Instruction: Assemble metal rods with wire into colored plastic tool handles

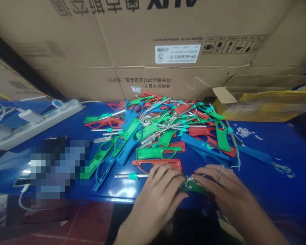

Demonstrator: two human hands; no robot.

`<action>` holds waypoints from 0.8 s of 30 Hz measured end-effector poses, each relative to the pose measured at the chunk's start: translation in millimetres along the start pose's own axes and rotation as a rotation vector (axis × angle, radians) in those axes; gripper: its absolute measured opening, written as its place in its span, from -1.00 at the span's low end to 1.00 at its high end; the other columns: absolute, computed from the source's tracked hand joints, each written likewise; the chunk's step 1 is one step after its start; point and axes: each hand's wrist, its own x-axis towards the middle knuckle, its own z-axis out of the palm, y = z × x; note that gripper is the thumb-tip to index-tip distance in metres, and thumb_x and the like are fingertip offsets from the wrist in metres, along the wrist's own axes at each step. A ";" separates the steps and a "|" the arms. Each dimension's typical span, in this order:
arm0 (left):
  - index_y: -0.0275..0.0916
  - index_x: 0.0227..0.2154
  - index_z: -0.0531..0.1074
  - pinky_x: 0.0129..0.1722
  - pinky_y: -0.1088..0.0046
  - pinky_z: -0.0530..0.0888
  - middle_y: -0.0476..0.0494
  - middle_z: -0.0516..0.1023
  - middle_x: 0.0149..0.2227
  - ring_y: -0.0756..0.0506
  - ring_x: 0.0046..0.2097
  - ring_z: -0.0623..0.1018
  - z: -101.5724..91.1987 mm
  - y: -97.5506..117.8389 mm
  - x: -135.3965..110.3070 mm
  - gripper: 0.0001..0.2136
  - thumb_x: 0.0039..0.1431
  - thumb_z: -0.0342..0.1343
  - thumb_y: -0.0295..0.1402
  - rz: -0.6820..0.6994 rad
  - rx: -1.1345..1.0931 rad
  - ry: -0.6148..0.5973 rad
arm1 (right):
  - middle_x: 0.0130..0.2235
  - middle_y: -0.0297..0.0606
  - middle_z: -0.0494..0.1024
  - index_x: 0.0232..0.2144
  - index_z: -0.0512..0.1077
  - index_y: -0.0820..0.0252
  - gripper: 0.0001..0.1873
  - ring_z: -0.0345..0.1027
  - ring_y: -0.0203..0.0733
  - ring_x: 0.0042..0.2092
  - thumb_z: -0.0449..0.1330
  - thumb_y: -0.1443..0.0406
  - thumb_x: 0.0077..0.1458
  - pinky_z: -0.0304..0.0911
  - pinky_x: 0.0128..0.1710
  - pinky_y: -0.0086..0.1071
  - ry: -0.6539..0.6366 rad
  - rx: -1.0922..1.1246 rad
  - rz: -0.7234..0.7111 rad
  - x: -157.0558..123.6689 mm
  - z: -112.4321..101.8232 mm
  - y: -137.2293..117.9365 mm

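Observation:
Both hands are at the table's front edge, on a green lighter casing (193, 187) with thin pale wires and small parts in it. My left hand (160, 190) grips its left part, fingers curled over the top. From under that hand a metal lighter tube (140, 176) with a teal collar sticks out to the left. My right hand (221, 187), a ring on one finger, pinches at the casing's right part; its fingertips hide the small pieces there. Just beyond lie a red casing half (156, 165) and a green casing half (159, 153).
Behind is a heap of long-nosed lighter parts, including a blue casing (129, 144). A white power strip (40, 122) and a pixelated object are at left. At right lie a long blue-handled piece (256, 153) and white scraps (244, 132). Large cardboard (104, 68) stands behind.

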 end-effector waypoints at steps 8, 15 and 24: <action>-0.21 0.01 0.46 0.15 0.15 0.33 -0.07 0.55 0.02 -0.17 0.06 0.45 1.9 -1.1 -0.5 -0.83 0.45 0.12 -0.31 0.042 0.104 0.008 | -0.02 -0.28 0.62 0.00 0.51 0.05 -0.51 0.41 -0.13 0.05 -0.04 0.59 0.30 0.26 0.08 -0.24 -0.054 0.029 0.037 -9.6 1.4 -0.4; -0.17 0.00 0.49 0.13 0.10 0.34 -0.06 0.56 0.02 -0.18 0.04 0.45 3.6 -1.8 -0.3 -0.83 0.47 0.09 -0.29 0.058 0.142 0.003 | -0.11 -0.31 0.65 -0.07 0.53 0.05 -0.49 0.49 -0.18 -0.06 0.00 0.62 0.15 0.32 0.00 -0.31 0.004 0.032 0.036 -6.6 2.7 -2.1; -0.18 0.01 0.50 0.10 0.09 0.37 -0.08 0.58 0.00 -0.20 0.02 0.47 2.8 -0.7 0.9 -0.82 0.47 0.08 -0.29 0.053 0.133 0.026 | -0.08 -0.26 0.66 -0.03 0.55 0.04 -0.52 0.53 -0.14 -0.05 0.03 0.58 0.20 0.39 -0.05 -0.26 0.006 0.025 0.088 -16.9 13.2 2.4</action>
